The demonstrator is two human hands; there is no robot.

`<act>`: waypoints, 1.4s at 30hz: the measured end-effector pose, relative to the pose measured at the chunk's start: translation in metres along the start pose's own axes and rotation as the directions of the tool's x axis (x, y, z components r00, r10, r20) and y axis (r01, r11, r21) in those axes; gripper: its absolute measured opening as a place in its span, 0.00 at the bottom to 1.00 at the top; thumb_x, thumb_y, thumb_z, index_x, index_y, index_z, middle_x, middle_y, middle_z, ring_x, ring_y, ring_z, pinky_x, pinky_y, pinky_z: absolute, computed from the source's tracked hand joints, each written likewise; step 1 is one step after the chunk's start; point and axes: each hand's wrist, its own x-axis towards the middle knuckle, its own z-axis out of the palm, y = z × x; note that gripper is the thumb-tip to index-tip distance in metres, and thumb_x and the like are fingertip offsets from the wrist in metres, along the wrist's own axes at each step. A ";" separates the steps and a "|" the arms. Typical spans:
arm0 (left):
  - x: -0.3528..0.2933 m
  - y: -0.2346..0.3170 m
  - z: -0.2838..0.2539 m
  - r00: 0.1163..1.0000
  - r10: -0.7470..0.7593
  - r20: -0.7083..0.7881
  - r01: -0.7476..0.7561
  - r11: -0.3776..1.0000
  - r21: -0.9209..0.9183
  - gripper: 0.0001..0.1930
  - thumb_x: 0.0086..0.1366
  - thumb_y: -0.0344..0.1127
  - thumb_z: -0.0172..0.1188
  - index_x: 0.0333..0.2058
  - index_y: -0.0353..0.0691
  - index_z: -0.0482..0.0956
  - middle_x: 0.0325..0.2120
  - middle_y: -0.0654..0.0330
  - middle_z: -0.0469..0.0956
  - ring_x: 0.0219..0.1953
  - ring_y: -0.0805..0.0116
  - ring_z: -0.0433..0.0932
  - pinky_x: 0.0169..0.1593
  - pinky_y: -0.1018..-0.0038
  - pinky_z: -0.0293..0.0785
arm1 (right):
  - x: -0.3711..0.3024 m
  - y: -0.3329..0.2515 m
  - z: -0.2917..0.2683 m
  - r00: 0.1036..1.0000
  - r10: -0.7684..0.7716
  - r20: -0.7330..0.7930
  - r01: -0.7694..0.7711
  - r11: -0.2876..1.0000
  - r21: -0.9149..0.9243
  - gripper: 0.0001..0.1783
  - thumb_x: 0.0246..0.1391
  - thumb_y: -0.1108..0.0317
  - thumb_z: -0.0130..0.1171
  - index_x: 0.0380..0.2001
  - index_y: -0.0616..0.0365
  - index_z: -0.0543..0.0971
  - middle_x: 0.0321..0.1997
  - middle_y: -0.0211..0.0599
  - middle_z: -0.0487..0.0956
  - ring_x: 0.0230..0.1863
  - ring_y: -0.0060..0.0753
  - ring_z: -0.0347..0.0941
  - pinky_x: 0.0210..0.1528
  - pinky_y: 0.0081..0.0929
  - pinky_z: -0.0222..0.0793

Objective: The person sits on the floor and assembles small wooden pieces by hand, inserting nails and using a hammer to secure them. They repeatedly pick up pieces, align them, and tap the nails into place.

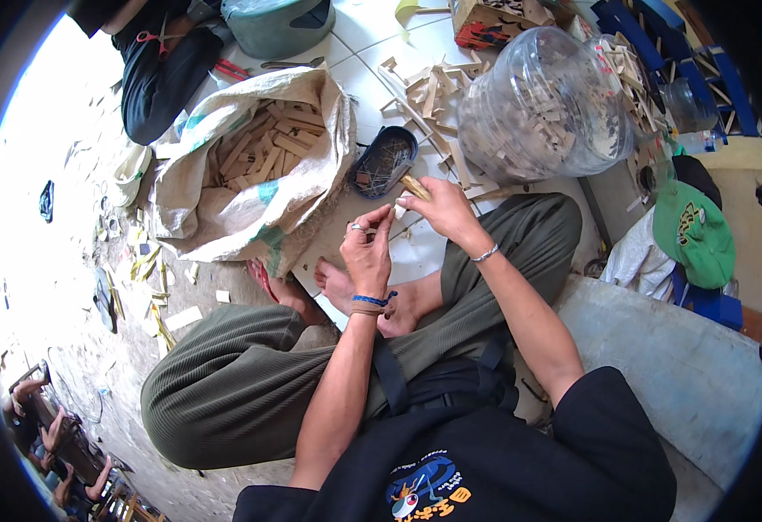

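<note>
I sit cross-legged on a tiled floor. My right hand (440,207) grips a short pale wooden stick (415,186) at its fingertips, just in front of my knees. My left hand (366,252), with a ring and a blue wrist band, is raised beside it, with thumb and forefinger pinched on a small white piece (398,210) near the stick's lower end. A dark oval tin (382,161) with thin sticks or nails lies just beyond both hands.
An open woven sack (250,165) of wooden blocks lies at the left. A big clear plastic jar (546,104) of wood pieces lies at the right, with loose wood offcuts (433,96) between them. Another person in dark clothes (159,74) sits at the far left. A green cap (692,230) lies right.
</note>
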 end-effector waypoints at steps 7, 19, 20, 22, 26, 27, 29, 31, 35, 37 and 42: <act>0.000 -0.002 0.000 1.000 0.022 -0.001 -0.022 1.000 0.004 0.09 0.70 0.29 0.70 0.47 0.36 0.88 0.40 0.63 0.88 0.42 0.80 0.81 0.47 0.80 0.77 | 0.001 0.001 0.001 1.000 0.006 -0.005 -0.006 1.000 -0.025 0.23 0.56 0.51 0.72 0.33 0.64 0.82 0.25 0.52 0.81 0.29 0.51 0.80 0.34 0.43 0.71; 0.000 -0.001 0.000 0.997 0.075 -0.011 -0.074 0.995 0.065 0.09 0.70 0.30 0.70 0.47 0.37 0.89 0.38 0.65 0.87 0.37 0.81 0.79 0.43 0.80 0.76 | 0.004 0.006 0.002 1.000 -0.012 -0.005 0.012 1.000 -0.027 0.26 0.56 0.47 0.72 0.36 0.64 0.83 0.23 0.44 0.79 0.26 0.34 0.73 0.32 0.38 0.68; 0.001 -0.001 0.000 0.996 0.090 -0.013 -0.088 0.993 0.082 0.09 0.70 0.30 0.70 0.47 0.37 0.89 0.38 0.64 0.87 0.36 0.81 0.79 0.43 0.80 0.76 | 0.004 0.007 0.002 1.000 -0.008 0.001 0.008 1.000 -0.019 0.26 0.56 0.47 0.72 0.36 0.64 0.83 0.23 0.44 0.79 0.26 0.34 0.73 0.32 0.37 0.68; 0.001 0.001 -0.001 0.993 0.115 -0.008 -0.113 0.984 0.134 0.09 0.69 0.30 0.70 0.46 0.38 0.89 0.37 0.63 0.87 0.36 0.79 0.80 0.42 0.78 0.77 | 0.004 0.008 0.003 1.000 -0.010 -0.001 0.010 1.000 -0.023 0.27 0.56 0.46 0.72 0.36 0.64 0.83 0.23 0.44 0.79 0.26 0.34 0.73 0.32 0.37 0.68; 0.002 0.006 -0.003 0.967 0.251 0.034 -0.251 0.933 0.259 0.07 0.68 0.28 0.69 0.45 0.39 0.87 0.36 0.58 0.86 0.35 0.68 0.82 0.41 0.72 0.79 | 0.005 0.007 0.003 1.000 -0.019 -0.001 0.019 1.000 -0.010 0.26 0.56 0.47 0.72 0.35 0.64 0.83 0.25 0.48 0.80 0.29 0.42 0.76 0.34 0.41 0.70; 0.003 0.007 -0.003 0.951 0.306 0.050 -0.308 0.908 0.285 0.07 0.68 0.27 0.69 0.44 0.40 0.87 0.37 0.57 0.86 0.36 0.64 0.83 0.41 0.70 0.79 | 0.004 0.007 0.003 1.000 -0.013 0.000 0.013 1.000 -0.010 0.25 0.56 0.48 0.71 0.34 0.64 0.82 0.27 0.51 0.81 0.32 0.50 0.79 0.36 0.44 0.72; 0.004 0.008 -0.005 0.898 0.428 0.102 -0.434 0.823 0.366 0.07 0.67 0.25 0.67 0.43 0.41 0.84 0.39 0.56 0.86 0.40 0.57 0.83 0.44 0.64 0.79 | 0.004 0.005 0.002 1.000 0.001 0.002 -0.001 1.000 -0.013 0.25 0.56 0.49 0.71 0.34 0.64 0.82 0.29 0.54 0.82 0.35 0.58 0.82 0.38 0.47 0.73; 0.004 0.007 -0.005 0.858 0.493 0.144 -0.506 0.763 0.402 0.08 0.66 0.24 0.66 0.42 0.41 0.82 0.40 0.56 0.85 0.43 0.53 0.82 0.46 0.61 0.79 | 0.002 0.003 0.001 1.000 0.016 0.006 -0.015 1.000 -0.017 0.25 0.56 0.48 0.71 0.34 0.64 0.82 0.29 0.54 0.83 0.35 0.58 0.82 0.38 0.47 0.73; 0.004 0.004 -0.003 0.840 0.516 0.169 -0.539 0.751 0.382 0.10 0.66 0.23 0.65 0.45 0.42 0.81 0.42 0.55 0.84 0.44 0.52 0.83 0.46 0.60 0.80 | 0.000 0.001 -0.001 1.000 0.007 -0.008 -0.007 1.000 -0.007 0.26 0.55 0.48 0.72 0.34 0.65 0.82 0.29 0.54 0.83 0.35 0.57 0.82 0.38 0.46 0.74; 0.004 0.003 -0.003 0.840 0.513 0.174 -0.538 0.756 0.373 0.10 0.67 0.23 0.65 0.45 0.41 0.81 0.42 0.55 0.84 0.44 0.51 0.83 0.46 0.59 0.80 | -0.001 0.001 -0.001 1.000 0.015 -0.009 -0.015 1.000 -0.009 0.26 0.55 0.47 0.72 0.34 0.65 0.82 0.29 0.54 0.83 0.35 0.57 0.82 0.38 0.46 0.74; 0.003 0.006 -0.003 0.832 0.527 0.172 -0.551 0.751 0.363 0.11 0.68 0.24 0.64 0.48 0.41 0.81 0.43 0.54 0.85 0.45 0.50 0.84 0.47 0.59 0.81 | -0.005 0.000 -0.001 0.999 -0.013 -0.032 0.014 1.000 0.017 0.29 0.56 0.43 0.71 0.37 0.64 0.83 0.30 0.53 0.84 0.35 0.54 0.83 0.39 0.42 0.75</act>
